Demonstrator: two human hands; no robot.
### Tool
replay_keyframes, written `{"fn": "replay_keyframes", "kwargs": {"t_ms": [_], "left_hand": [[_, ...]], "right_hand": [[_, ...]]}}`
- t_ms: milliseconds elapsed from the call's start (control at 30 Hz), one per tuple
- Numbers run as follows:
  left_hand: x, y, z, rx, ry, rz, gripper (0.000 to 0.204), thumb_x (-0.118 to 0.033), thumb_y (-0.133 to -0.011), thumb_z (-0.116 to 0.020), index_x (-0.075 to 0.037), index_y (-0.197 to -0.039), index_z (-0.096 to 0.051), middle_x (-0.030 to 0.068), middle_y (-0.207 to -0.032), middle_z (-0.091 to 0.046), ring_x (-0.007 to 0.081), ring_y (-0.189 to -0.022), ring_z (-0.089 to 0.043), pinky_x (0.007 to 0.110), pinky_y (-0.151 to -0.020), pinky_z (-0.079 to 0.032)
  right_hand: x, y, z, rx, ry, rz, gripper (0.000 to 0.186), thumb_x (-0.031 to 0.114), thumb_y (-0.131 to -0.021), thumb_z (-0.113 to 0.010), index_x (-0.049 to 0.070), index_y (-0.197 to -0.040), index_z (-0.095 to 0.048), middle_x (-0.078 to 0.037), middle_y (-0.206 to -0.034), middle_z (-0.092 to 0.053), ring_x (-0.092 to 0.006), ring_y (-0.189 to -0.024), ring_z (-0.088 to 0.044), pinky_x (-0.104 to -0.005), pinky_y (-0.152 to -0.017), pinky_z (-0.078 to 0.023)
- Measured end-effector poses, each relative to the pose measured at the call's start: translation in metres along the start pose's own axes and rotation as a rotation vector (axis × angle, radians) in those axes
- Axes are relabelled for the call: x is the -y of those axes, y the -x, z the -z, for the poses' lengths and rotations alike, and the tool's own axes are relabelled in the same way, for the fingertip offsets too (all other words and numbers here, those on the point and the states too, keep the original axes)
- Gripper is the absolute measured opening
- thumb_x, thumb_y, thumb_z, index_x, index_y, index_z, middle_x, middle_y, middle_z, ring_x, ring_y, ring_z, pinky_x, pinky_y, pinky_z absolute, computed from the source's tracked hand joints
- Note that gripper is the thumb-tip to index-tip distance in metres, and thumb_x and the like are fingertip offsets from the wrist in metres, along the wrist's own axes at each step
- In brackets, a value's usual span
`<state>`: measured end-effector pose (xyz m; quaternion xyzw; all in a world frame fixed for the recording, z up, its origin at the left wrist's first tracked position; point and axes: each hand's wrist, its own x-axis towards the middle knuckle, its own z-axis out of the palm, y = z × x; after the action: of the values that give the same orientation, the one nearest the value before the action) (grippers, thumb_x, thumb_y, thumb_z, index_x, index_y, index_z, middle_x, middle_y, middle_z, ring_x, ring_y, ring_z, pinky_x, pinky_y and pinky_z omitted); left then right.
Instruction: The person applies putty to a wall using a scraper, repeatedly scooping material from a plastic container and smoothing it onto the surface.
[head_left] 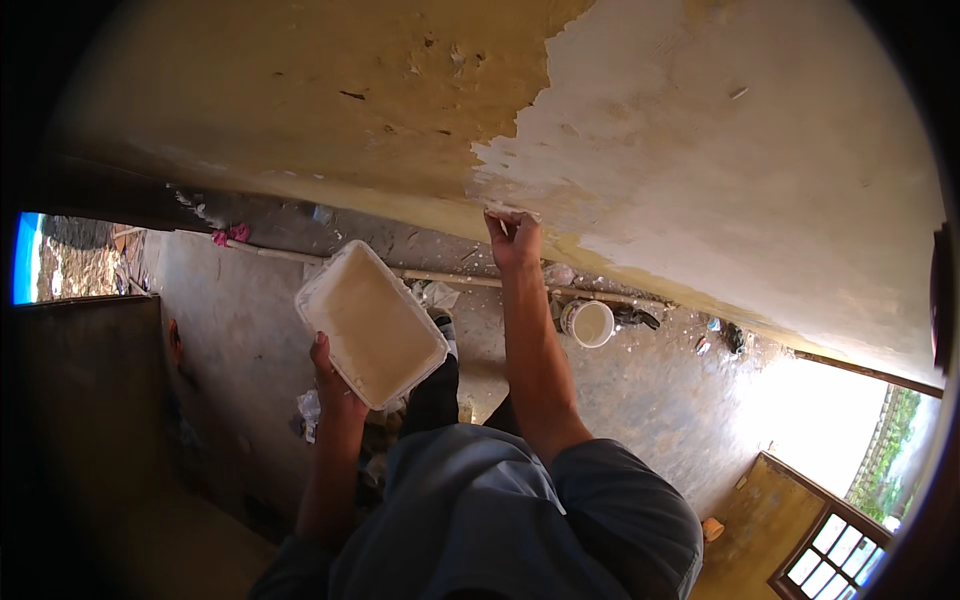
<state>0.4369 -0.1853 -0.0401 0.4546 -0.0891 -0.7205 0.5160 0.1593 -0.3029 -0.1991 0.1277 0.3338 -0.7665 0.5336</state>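
Observation:
My left hand [340,385] grips a rectangular white plastic tub [325,285] by its near left side, thumb over the rim. The tub is tilted, with a pale cream-coloured layer inside. My right hand [514,240] is raised to the wall, its fingers closed on a thin, flat, whitish piece [518,214] that lies along the wall's surface; its exact kind is hard to make out. Left of this hand the wall [300,90] is yellow-brown with chipped spots. Right of it the wall carries a pale whitish coat [730,150] with a ragged edge.
On the floor below stand a round white bucket [590,324] and, beside it, a dark crumpled thing [636,317]. A long pale pole [440,277] runs along the wall's foot, with a pink cloth [231,235] near its left end. An opened door with panes [830,545] is at lower right.

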Motion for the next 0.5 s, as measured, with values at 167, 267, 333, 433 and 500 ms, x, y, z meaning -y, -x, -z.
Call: {"fn": "replay_keyframes", "kwargs": {"t_ms": [167, 267, 333, 433, 500], "left_hand": [[-0.001, 0.005, -0.010, -0.071, -0.032, -0.019, 0.069, -0.049, -0.089, -0.053, -0.008, -0.142, -0.034, 0.0120, -0.137, -0.046, 0.0307, -0.124, -0.047, 0.047, -0.102, -0.041], [-0.001, 0.001, -0.007, -0.020, -0.010, -0.005, 0.069, -0.049, -0.089, -0.052, -0.008, -0.141, -0.034, 0.0125, -0.136, -0.047, 0.0307, -0.124, -0.047, 0.047, -0.102, -0.041], [-0.001, 0.000, -0.011, 0.029, -0.004, 0.009, 0.069, -0.048, -0.089, -0.053, -0.008, -0.141, -0.034, 0.0128, -0.135, -0.047, 0.0307, -0.124, -0.047, 0.047, -0.101, -0.041], [0.001, 0.000, 0.003, 0.034, 0.021, 0.011, 0.068, -0.047, -0.089, -0.053, -0.007, -0.141, -0.034, 0.0134, -0.135, -0.047, 0.0308, -0.124, -0.047, 0.047, -0.101, -0.042], [0.002, -0.001, 0.007, 0.024, 0.041, 0.016, 0.068, -0.046, -0.089, -0.054, -0.007, -0.141, -0.034, 0.0135, -0.135, -0.047, 0.0311, -0.123, -0.048, 0.047, -0.101, -0.042]], "right_hand": [[0.014, 0.087, -0.029, 0.191, -0.053, 0.081, 0.013, 0.002, -0.079, -0.048, 0.000, -0.090, -0.055, -0.014, -0.076, -0.059, -0.0288, -0.071, -0.059, -0.0451, -0.070, -0.053], [-0.020, 0.041, 0.018, 0.152, -0.039, -0.109, 0.021, 0.001, -0.079, -0.046, -0.001, -0.098, -0.052, -0.015, -0.080, -0.059, -0.0293, -0.071, -0.059, -0.0478, -0.071, -0.054], [-0.017, 0.010, 0.000, 0.051, 0.024, -0.139, 0.017, -0.001, -0.076, -0.046, 0.002, -0.091, -0.053, -0.010, -0.075, -0.055, -0.0228, -0.069, -0.053, -0.0440, -0.071, -0.050], [0.015, 0.035, -0.088, -0.035, -0.013, -0.089, 0.018, 0.000, -0.077, -0.045, 0.001, -0.094, -0.052, -0.010, -0.075, -0.055, -0.0227, -0.068, -0.053, -0.0423, -0.070, -0.050], [0.017, 0.074, -0.082, 0.205, -0.053, -0.080, 0.022, -0.002, -0.076, -0.045, -0.001, -0.097, -0.052, -0.009, -0.073, -0.055, -0.0235, -0.068, -0.055, -0.0431, -0.073, -0.051]]}}
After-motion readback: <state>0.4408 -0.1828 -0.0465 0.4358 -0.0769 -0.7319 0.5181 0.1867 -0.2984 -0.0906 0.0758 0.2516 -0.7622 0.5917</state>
